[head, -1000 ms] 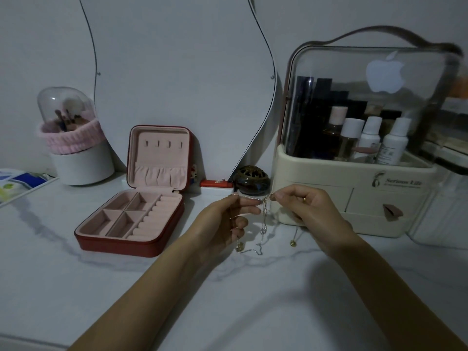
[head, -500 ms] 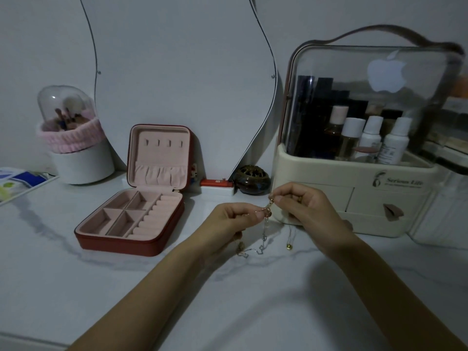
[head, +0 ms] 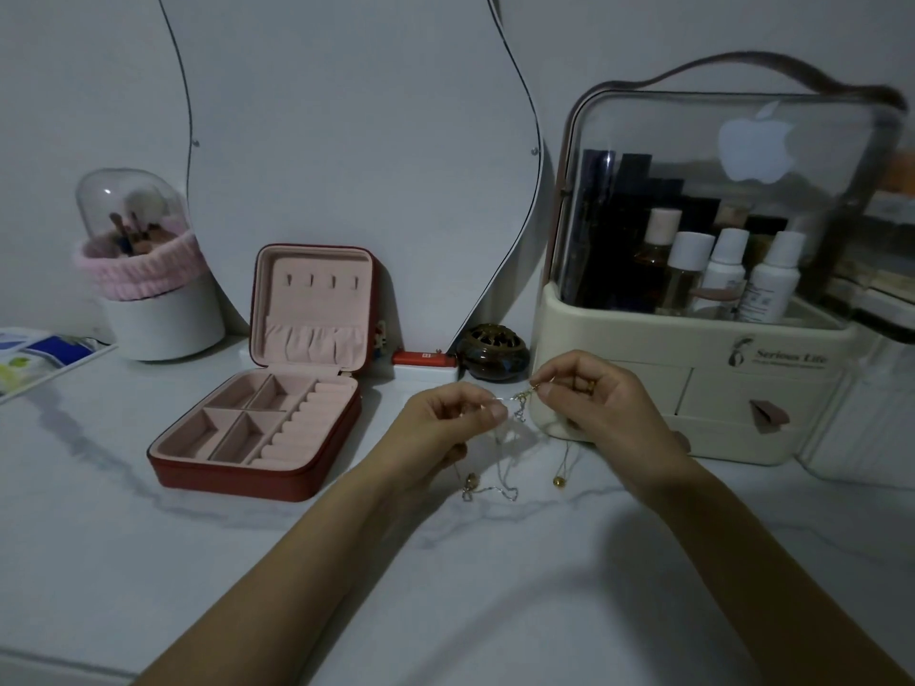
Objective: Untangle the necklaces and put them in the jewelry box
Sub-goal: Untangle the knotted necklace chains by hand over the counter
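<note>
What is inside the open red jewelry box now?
The jewelry box shows only bare pink compartments and ring rolls; no necklace lies inside. The lid pocket's inside is hidden. Both hands hold the necklaces.

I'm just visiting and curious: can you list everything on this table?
necklaces: several, count unclear, gold and silver, tangled, hanging between both hands
jewelry box: one, red with pink lining, open, left of centre
brush holder: one, white with pink band, far left
mirror: one, against the wall
small jar: one, dark brown, by the mirror
cosmetics organizer: one, cream, clear lid, right
bottles: several, white-capped, inside the organizer
left hand: pinches the chains
right hand: pinches the chains
</note>
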